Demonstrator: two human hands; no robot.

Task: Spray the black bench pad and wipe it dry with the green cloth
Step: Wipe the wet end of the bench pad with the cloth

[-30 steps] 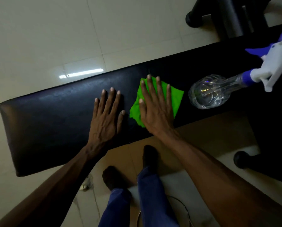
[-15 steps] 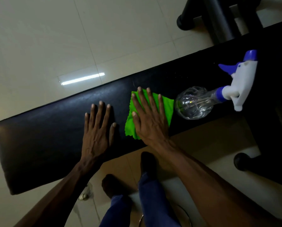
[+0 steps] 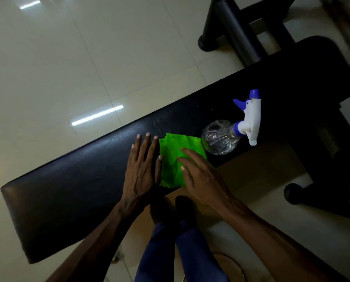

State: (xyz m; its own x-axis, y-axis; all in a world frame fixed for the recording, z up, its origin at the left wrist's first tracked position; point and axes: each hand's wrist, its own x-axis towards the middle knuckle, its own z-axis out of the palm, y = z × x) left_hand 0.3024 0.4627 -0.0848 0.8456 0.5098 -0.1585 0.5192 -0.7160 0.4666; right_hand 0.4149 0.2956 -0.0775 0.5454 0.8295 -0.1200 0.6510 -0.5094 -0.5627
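Note:
The black bench pad point(image 3: 72, 192) runs diagonally from lower left to upper right. A green cloth point(image 3: 173, 157) lies flat on it near the front edge. My left hand point(image 3: 142, 170) rests flat on the pad, fingers spread, just left of the cloth and touching its edge. My right hand point(image 3: 200, 176) lies over the cloth's right part with the fingers extended on it, not gripping. A clear spray bottle point(image 3: 221, 137) with a white and blue trigger head point(image 3: 251, 117) lies on its side on the pad, just right of the cloth.
Black bench frame tubes point(image 3: 237, 31) and a rubber foot point(image 3: 292, 193) stand on the pale tiled floor point(image 3: 68, 58). My legs in blue trousers point(image 3: 180, 251) are below the pad's front edge. A curved rim point(image 3: 229, 259) shows at the bottom.
My left hand has come right until it touches the cloth. My right hand has slid back toward the front edge, uncovering most of the cloth. The view has shifted.

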